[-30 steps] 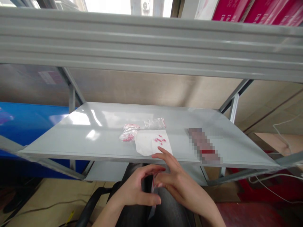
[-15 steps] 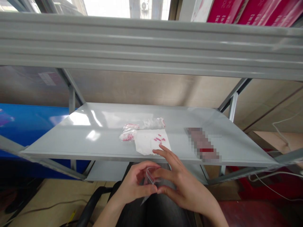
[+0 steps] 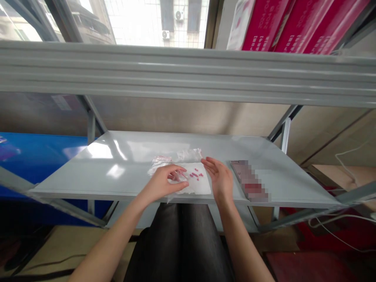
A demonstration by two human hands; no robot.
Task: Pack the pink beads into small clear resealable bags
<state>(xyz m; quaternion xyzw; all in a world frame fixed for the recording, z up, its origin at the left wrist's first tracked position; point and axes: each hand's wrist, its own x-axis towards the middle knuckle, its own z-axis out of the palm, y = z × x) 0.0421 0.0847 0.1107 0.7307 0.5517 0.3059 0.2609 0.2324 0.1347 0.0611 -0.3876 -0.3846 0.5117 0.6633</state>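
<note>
My left hand (image 3: 164,182) holds a small clear zip bag (image 3: 182,177) above the left part of a white paper sheet (image 3: 205,188). Its fingers and thumb curve round the bag, partly hiding it. Several tiny pink pieces (image 3: 196,175) lie loose on the paper, to the right of the bag. My right hand (image 3: 219,177) is at the paper's right edge, fingers stretched out and nothing seen in them. Behind my left hand rests another clear zip bag (image 3: 158,161), partly covered. A further clear plastic bag (image 3: 189,154) lies at the paper's back edge.
A blurred, phone-like flat object (image 3: 245,178) lies right of my right hand on the grey shelf (image 3: 73,176). Overhead, a thick shelf beam (image 3: 188,74) crosses the view. Red binders or boxes (image 3: 264,27) stand above it. My legs are under the shelf's front edge.
Both hands have moved forward from above my lap to over the shelf. They have parted: the left keeps the bag, while the right has let go and moved to the paper's right side.
</note>
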